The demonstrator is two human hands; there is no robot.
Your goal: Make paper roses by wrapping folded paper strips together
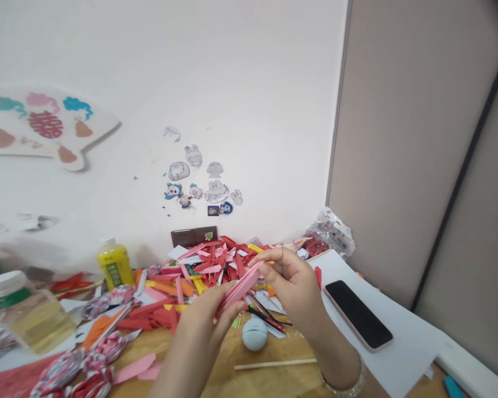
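A folded pink paper piece (243, 284) is held up above the table between both hands, slanting up to the right. My left hand (207, 312) grips its lower left end between thumb and fingers. My right hand (292, 282) pinches the upper right end. Beneath the hands a pale blue round object (254, 334) sits on the wooden table (216, 370), with a thin wooden stick (276, 365) in front of it. Behind the hands lies a heap of red, pink, orange and yellow folded papers (222, 260).
A black-screened phone (359, 315) lies on white paper (382, 365) at the right. On the left stand a yellow bottle (116, 265) and a clear jar (33, 315), near braided red-and-white yarn (62, 373). Pink strips (135, 367) lie at the front.
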